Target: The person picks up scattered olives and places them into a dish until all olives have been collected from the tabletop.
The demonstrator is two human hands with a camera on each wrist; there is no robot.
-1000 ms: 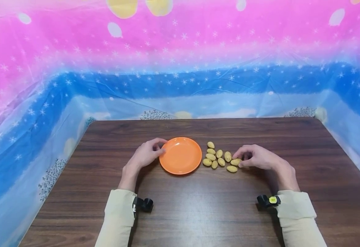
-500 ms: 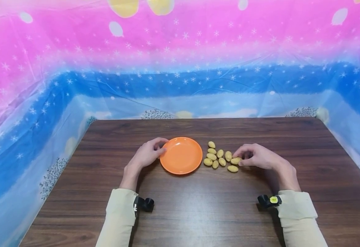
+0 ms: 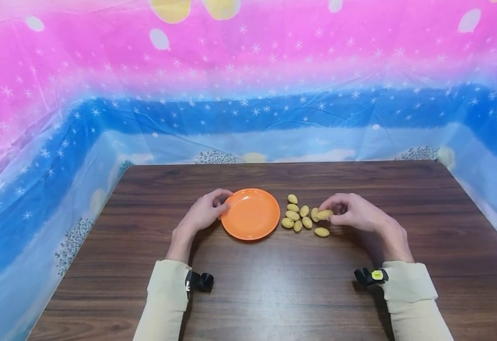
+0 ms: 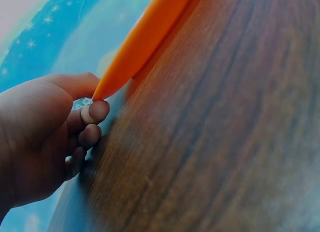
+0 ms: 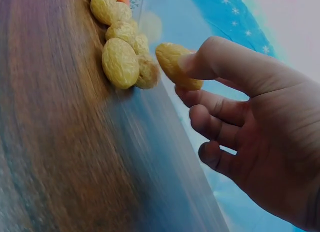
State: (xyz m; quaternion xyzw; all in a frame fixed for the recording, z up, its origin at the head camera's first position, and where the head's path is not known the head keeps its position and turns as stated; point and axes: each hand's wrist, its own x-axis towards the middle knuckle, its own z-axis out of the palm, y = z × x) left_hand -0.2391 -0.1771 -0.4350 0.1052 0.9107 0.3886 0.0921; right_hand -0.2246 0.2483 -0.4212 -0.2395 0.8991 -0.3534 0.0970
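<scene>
In the head view my left hand (image 3: 203,209) pinches the left rim of an orange plate (image 3: 251,215). The left wrist view has the thumb above and a fingertip below the plate's edge (image 4: 145,39). My right hand (image 3: 361,212) holds a small wrinkled yellow oval, potato-like (image 5: 172,64), between thumb and fingers. In the right wrist view it is off the table, and the other fingers curl loosely below. Several similar yellow ovals (image 3: 292,215) lie between the plate and my right hand. One oval (image 3: 322,232) lies apart, nearer to me.
The brown wooden table (image 3: 269,284) spreads around both hands. Behind it and at the sides hangs a pink and blue cloth (image 3: 248,113) with snowflakes. A black wrist camera (image 3: 199,282) sits at the left cuff, another camera (image 3: 369,276) at the right.
My right hand has lifted the yellow oval off the table and moved it slightly up and left. The left hand stays at the plate's rim.
</scene>
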